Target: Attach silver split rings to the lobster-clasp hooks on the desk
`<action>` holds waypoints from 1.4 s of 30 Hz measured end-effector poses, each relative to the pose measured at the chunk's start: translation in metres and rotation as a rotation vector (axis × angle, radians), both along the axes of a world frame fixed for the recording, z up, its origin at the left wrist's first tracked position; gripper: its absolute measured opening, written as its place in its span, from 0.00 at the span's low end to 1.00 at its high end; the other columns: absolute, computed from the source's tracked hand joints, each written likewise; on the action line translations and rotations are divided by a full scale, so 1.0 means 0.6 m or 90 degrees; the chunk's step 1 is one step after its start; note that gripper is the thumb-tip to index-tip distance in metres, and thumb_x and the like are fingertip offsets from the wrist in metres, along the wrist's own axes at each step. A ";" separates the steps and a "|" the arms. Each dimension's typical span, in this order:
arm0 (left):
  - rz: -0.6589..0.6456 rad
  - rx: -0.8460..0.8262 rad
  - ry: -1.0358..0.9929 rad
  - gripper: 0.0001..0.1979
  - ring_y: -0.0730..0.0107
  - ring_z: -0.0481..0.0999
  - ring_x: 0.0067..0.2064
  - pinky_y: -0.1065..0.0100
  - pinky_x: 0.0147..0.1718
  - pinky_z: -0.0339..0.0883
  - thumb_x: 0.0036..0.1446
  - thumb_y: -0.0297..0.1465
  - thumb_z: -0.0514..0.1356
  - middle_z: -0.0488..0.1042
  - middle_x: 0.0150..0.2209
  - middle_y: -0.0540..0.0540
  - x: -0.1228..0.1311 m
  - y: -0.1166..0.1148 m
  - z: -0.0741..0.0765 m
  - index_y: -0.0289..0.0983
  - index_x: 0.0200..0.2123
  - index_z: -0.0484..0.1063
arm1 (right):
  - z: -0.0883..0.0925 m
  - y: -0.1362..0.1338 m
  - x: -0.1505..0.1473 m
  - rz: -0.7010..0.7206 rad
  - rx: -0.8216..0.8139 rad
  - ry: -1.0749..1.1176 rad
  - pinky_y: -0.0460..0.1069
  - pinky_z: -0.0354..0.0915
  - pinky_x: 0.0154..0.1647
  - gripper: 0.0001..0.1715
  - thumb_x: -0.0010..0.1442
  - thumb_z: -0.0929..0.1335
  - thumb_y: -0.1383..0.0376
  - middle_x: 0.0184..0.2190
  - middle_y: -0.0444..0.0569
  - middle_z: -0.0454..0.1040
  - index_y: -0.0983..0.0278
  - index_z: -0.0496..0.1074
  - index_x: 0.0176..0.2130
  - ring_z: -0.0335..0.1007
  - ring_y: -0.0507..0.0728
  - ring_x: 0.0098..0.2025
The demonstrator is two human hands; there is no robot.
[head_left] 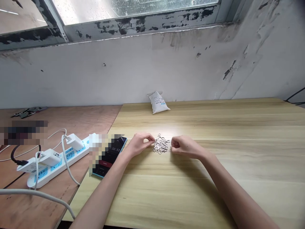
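A small heap of silver metal clasps [161, 144] lies on the light wooden table [214, 152], between my two hands. My left hand [140, 143] rests at the heap's left edge with fingers pinched together against the clasps. My right hand [183, 146] sits at the heap's right edge, its fingers curled into a loose fist touching the pile. What each hand pinches is too small to make out.
A phone [111, 156] showing a timer lies left of my left hand. A white power strip [51, 160] with chargers and cables sits on the brown table to the left. A small white bag [158, 102] leans by the wall. A window runs above.
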State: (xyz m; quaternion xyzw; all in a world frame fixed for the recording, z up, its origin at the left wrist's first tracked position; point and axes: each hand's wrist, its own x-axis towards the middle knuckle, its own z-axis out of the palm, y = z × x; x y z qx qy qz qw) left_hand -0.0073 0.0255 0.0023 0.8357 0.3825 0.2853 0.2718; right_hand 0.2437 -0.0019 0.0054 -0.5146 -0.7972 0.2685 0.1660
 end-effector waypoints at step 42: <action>0.038 -0.046 -0.209 0.05 0.57 0.63 0.62 0.49 0.62 0.54 0.56 0.35 0.64 0.70 0.56 0.44 0.028 -0.010 0.004 0.41 0.34 0.78 | -0.027 0.002 -0.048 -0.017 0.069 0.463 0.55 0.67 0.49 0.14 0.61 0.68 0.55 0.48 0.53 0.74 0.61 0.77 0.37 0.71 0.59 0.50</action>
